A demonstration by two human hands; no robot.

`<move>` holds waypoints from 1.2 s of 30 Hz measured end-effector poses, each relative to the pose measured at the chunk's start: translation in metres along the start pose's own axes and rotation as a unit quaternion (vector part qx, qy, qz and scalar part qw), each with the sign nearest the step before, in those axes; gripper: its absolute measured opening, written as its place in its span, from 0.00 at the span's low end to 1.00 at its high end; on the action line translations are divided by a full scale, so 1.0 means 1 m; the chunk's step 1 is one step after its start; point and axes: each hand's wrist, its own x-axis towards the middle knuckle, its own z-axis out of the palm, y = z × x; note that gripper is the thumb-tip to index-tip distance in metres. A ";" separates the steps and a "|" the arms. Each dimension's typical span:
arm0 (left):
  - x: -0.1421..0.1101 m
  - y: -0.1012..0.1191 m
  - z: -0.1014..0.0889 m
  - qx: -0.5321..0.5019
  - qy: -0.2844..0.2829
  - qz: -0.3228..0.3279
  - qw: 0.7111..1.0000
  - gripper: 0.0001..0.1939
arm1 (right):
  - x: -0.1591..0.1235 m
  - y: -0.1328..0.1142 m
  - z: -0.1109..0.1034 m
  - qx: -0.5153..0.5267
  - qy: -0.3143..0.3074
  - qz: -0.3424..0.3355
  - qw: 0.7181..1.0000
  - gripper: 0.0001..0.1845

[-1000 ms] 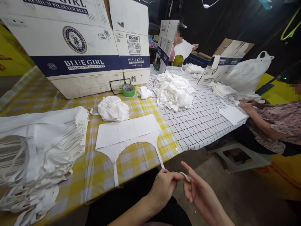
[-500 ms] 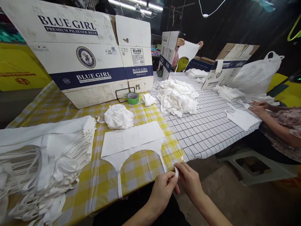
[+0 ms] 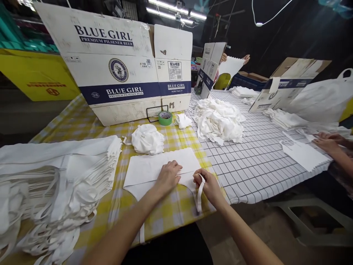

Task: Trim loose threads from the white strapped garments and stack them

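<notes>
White strapped garment point(image 3: 146, 167) lies on the yellow-checked tablecloth point(image 3: 173, 208) under the left hand point(image 3: 168, 176), fingers close together; the right hand point(image 3: 208, 185) pinches one strap point(image 3: 200, 190).

A dim workroom under bright tube lights point(image 3: 168, 6).
A white cord point(image 3: 259, 24) hangs before the near-black wall point(image 3: 298, 38); below, a yellow-checked cloth point(image 3: 62, 123) and a white gridded cloth point(image 3: 253, 154) meet side by side, and a pale stool point(image 3: 325, 240) stands on the dull brownish floor point(image 3: 275, 235).
</notes>
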 end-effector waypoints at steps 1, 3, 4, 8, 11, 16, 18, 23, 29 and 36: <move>0.004 -0.006 0.000 0.022 -0.019 0.021 0.999 0.08 | 0.007 0.000 0.003 0.013 -0.021 0.014 1.000 0.12; 0.007 -0.013 0.000 0.060 -0.045 0.059 0.995 0.07 | 0.018 0.001 0.009 0.020 -0.046 0.030 0.998 0.12; 0.008 -0.014 0.000 0.072 -0.050 0.070 0.994 0.09 | 0.023 0.002 0.011 0.015 -0.050 0.031 0.998 0.11; 0.011 -0.019 0.004 0.020 -0.034 0.050 0.998 0.11 | 0.038 0.009 0.019 -0.053 -0.035 -0.008 0.998 0.08; 0.015 -0.026 0.007 -0.068 -0.019 0.004 0.998 0.09 | 0.048 0.011 0.023 -0.140 -0.021 -0.045 0.989 0.09; 0.020 -0.031 0.007 -0.137 -0.014 -0.013 0.990 0.08 | 0.059 0.012 0.027 -0.253 -0.032 -0.084 0.963 0.10; 0.021 -0.031 0.006 -0.149 -0.020 -0.015 0.989 0.08 | 0.061 0.013 0.027 -0.269 -0.038 -0.089 0.958 0.10; 0.021 -0.032 0.004 -0.162 -0.024 -0.014 0.986 0.09 | 0.064 0.012 0.024 -0.282 -0.057 -0.093 0.953 0.10; 0.021 -0.032 0.003 -0.168 -0.023 -0.010 0.985 0.09 | 0.066 0.012 0.024 -0.283 -0.068 -0.112 0.950 0.11; 0.022 -0.032 0.000 -0.175 -0.035 -0.006 0.984 0.09 | 0.071 0.007 0.023 -0.300 -0.093 -0.119 0.942 0.12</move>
